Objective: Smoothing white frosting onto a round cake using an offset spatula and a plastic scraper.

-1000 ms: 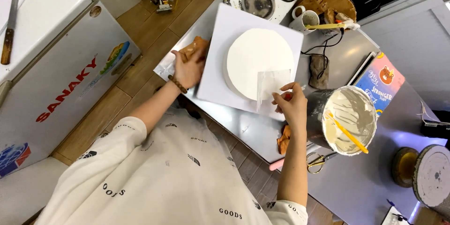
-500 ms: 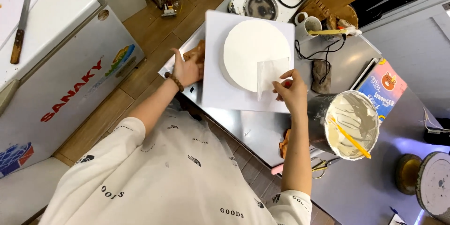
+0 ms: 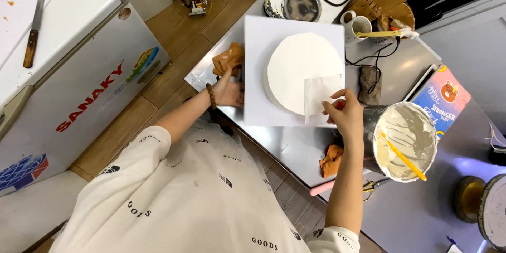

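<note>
A white chest freezer (image 3: 79,89) is seen at the left, its sloping front marked with red lettering and a small multicoloured emblem near the upper corner; a blue round sticker sits low on its left end. A long knife with a wooden handle (image 3: 35,26) is laid on the freezer's lid. At the right edge of the steel counter (image 3: 295,147) a flat blue package (image 3: 441,98) with a red border and a small orange picture is propped beside a metal bowl of cream (image 3: 405,140), in which a yellow spatula (image 3: 400,153) is rested.

A round white cake (image 3: 295,66) is placed on a square white board (image 3: 263,74) in the middle of the counter. A thin translucent scraper (image 3: 321,92) is held upright against the cake's near right side. It is pinched at its lower right corner by the right hand (image 3: 345,116), with the thumb and fingertips closed narrowly on the sheet and the palm kept just off the board's edge. The left hand (image 3: 229,92) is laid flat at the board's left edge, fingers pressed against it, a beaded bracelet (image 3: 211,96) worn at the wrist. An orange cloth (image 3: 229,58) is bunched just beyond that hand, and a second orange cloth (image 3: 331,161) is left below the right wrist.
</note>
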